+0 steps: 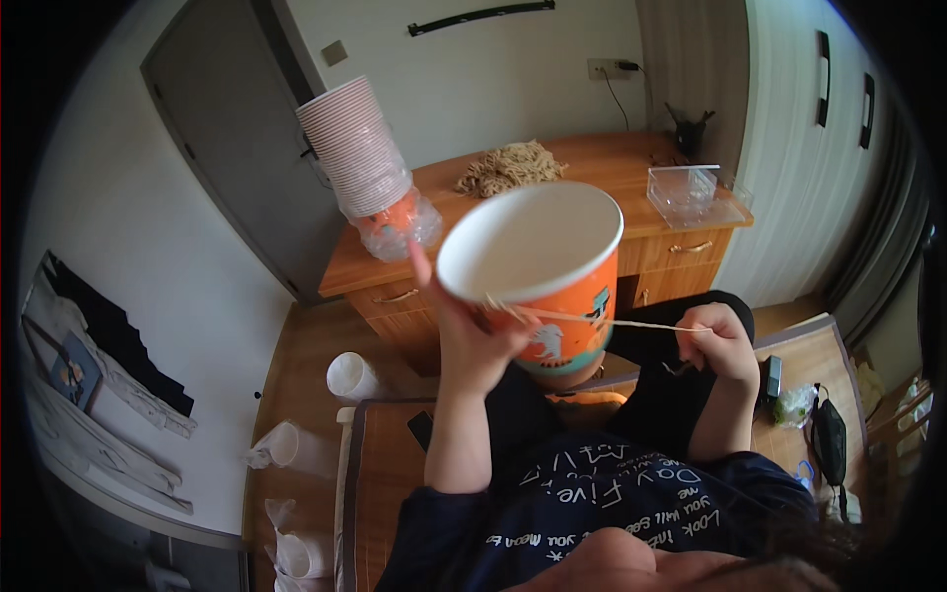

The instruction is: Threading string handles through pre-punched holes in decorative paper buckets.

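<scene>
left hand gripping printed orange tub, right hand pinching string, white-lettered navy shirt

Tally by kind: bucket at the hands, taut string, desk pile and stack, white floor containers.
Orange bucket at left hand: 1
Taut string in right hand: 1
Tan stringy pile on desk: 1
Cup stack on desk: 1
White containers on floor: 3
Total, stack as one: 7

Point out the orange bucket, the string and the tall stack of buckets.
Orange bucket [578, 300]: head view, on its outer wall below the rim.
String [646, 325]: head view, on the straight stretch between the hands.
Stack of buckets [357, 148]: head view, midway up the nested rims.
</scene>
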A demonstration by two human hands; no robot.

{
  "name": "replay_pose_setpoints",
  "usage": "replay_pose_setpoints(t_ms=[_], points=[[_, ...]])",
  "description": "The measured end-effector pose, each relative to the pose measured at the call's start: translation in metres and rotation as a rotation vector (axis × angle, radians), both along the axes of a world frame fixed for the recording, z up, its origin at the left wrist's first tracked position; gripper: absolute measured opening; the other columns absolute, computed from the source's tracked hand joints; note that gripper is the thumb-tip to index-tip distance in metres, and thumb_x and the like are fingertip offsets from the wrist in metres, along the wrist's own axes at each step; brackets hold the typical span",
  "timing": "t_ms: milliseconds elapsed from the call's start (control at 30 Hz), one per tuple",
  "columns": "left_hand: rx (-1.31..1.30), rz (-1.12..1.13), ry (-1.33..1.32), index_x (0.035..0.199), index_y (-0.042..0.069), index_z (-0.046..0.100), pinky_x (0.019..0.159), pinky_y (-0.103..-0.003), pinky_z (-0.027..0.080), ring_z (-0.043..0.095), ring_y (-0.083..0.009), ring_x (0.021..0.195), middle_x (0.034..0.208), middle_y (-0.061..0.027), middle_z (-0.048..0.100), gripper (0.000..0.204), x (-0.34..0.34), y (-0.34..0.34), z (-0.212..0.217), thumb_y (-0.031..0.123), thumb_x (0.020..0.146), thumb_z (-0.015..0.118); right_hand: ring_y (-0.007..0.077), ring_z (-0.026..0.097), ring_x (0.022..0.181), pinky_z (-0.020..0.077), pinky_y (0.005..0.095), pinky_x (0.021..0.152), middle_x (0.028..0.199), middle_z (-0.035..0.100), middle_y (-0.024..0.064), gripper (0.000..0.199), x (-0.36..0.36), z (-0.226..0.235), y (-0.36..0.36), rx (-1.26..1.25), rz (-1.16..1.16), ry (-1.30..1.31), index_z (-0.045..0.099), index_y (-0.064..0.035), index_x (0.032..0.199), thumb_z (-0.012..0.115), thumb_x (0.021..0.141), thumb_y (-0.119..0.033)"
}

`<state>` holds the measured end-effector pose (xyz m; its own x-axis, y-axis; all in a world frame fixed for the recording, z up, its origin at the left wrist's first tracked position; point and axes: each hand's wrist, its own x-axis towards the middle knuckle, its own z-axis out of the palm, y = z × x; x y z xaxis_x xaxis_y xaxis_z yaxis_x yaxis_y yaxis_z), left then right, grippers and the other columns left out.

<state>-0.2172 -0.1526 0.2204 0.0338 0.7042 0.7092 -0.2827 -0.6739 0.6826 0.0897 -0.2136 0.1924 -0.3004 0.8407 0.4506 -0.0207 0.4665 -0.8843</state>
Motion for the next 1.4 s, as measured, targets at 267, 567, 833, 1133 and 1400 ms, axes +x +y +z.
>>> replay_pose_setpoints(t_ms=[267,567,833,1133,1400], points=[[-0.941,-0.663,-0.278,0.142,0.010,0.046,0.104,-0.039,0.048,0.054,-0.0252,0.126,0.138,-0.0100,0.055,0.061,0.018,0.032,-0.018,0.056,0.102,0.043,0.0092,0.033,0.049,0.0297,0.0265,0.054,0.050,0.036,-0.0058,0.044,0.002,0.004,0.036,-0.099,0.435,0.960,0.046,-0.0152,0.073,0.033,0.109,-0.037],[-0.717,-1.292,-0.495,0.145,0.013,0.047,0.096,-0.045,0.053,0.059,-0.0253,0.122,0.137,-0.0084,0.058,0.057,0.048,0.023,-0.034,0.050,0.102,0.045,0.0095,0.036,0.058,0.0343,0.0268,0.060,0.066,0.040,-0.0043,0.034,0.002,-0.026,0.052,-0.244,0.528,1.142,0.054,-0.0123,0.097,0.031,0.110,-0.033],[-0.829,-1.513,-0.553,0.142,0.011,0.050,0.096,-0.046,0.053,0.058,-0.0269,0.122,0.137,-0.0088,0.059,0.058,0.052,0.021,-0.052,0.052,0.101,0.045,0.0118,0.042,0.070,0.0391,0.0280,0.068,0.096,0.055,0.0002,0.034,0.003,-0.041,0.056,-0.141,0.464,1.184,0.063,-0.0137,0.111,0.035,0.109,-0.033],[-0.981,-1.474,-0.674,0.138,0.010,0.054,0.099,-0.047,0.052,0.057,-0.0288,0.124,0.137,-0.0096,0.059,0.054,0.057,0.034,-0.074,0.047,0.098,0.052,0.0096,0.044,0.070,0.0430,0.0288,0.073,0.144,0.052,0.0081,0.035,0.006,-0.062,0.074,-0.163,0.467,1.209,0.065,-0.0170,0.119,0.037,0.109,-0.035],[-1.144,-1.261,-0.700,0.137,0.009,0.054,0.096,-0.046,0.054,0.058,-0.0281,0.122,0.136,-0.0097,0.059,0.053,0.057,0.043,-0.082,0.046,0.098,0.053,0.0080,0.045,0.070,0.0470,0.0311,0.077,0.152,0.045,0.0122,0.035,-0.005,-0.067,0.086,-0.159,0.424,1.247,0.063,-0.0212,0.128,0.037,0.108,-0.036]])
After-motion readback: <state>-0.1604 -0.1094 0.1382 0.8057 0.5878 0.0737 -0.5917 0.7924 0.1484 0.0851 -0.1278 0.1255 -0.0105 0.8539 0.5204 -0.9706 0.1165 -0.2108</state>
